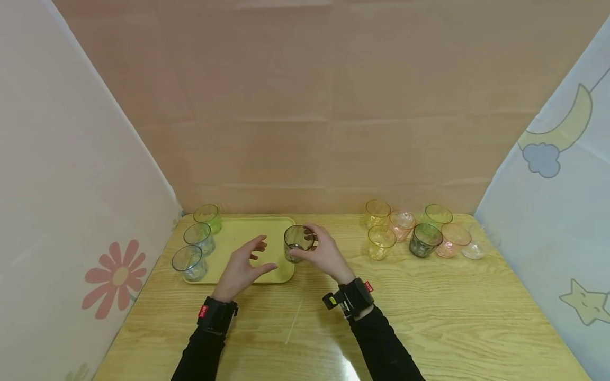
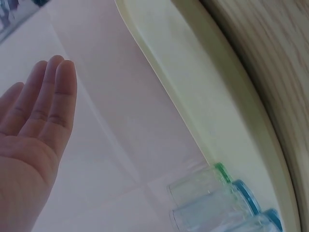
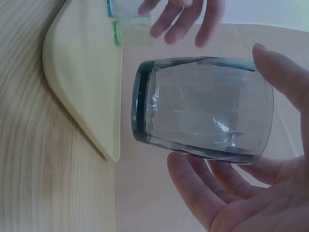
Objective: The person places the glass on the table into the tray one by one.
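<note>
The grey glass (image 1: pixel 298 244) is held upright at the tray's (image 1: pixel 252 233) R edge, pinched btwn thumb & fingers of the R hand (image 1: pixel 329 256); it seems lifted, but the gap below can't be judged exactly. The L hand (image 1: pixel 243 269) is held over the tray's near side w/ thumb & fingers spread, nothing gripped. If a set-down on the tray is wanted, the base is best kept level, carried past the raised rim, then lowered slowly; grip should be light but sure, as the sides look slick, & released only once the base sits flat. Re edges: the tray's L end is taken by a green glass (image 1: pixel 213 221) at the back & two blue glasses (image 1: pixel 194 267) in front; bare tray runs from these to the R rim, partly under the L hand. The back rim lies just beside the wall (image 1: pixel 305 132), so overshoot should be avoided. Open table (image 1: pixel 329 323) is left btwn tray & yellow glasses (image 1: pixel 380 247) for backing out.
</note>
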The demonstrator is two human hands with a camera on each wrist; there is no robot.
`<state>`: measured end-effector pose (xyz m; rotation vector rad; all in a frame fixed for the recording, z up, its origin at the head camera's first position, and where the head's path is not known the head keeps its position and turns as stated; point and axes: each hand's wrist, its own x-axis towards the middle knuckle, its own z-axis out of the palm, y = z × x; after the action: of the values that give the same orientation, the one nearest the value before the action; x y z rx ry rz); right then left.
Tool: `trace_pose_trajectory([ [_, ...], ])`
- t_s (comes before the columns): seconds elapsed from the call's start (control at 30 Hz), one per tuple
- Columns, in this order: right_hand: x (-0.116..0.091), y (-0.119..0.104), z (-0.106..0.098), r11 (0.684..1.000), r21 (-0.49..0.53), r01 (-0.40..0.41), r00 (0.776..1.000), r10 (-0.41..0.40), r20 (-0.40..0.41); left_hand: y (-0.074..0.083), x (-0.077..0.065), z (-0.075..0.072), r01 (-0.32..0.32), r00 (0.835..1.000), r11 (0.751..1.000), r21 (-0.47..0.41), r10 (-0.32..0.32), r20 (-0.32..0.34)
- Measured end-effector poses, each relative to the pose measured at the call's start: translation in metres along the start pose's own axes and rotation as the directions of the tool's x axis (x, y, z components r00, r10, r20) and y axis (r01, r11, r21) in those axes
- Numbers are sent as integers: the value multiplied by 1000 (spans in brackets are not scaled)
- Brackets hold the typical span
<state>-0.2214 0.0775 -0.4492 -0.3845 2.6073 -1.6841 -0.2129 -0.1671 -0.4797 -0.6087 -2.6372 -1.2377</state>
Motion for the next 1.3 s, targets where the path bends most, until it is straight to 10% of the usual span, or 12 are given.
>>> trace_pose_trajectory([
  [0.57,9,-10,16,998,11,61,991,-62,117,10,15,21,-130,991,991,-21,129,-33],
  [1.0,18,-8,24,990,-40,138,976,-129,176,9,15,22,-66,994,998,-24,64,-83],
  [1.3,27,8,23,994,104,25,993,-36,109,0,16,18,8,996,1000,-23,-10,-87],
])
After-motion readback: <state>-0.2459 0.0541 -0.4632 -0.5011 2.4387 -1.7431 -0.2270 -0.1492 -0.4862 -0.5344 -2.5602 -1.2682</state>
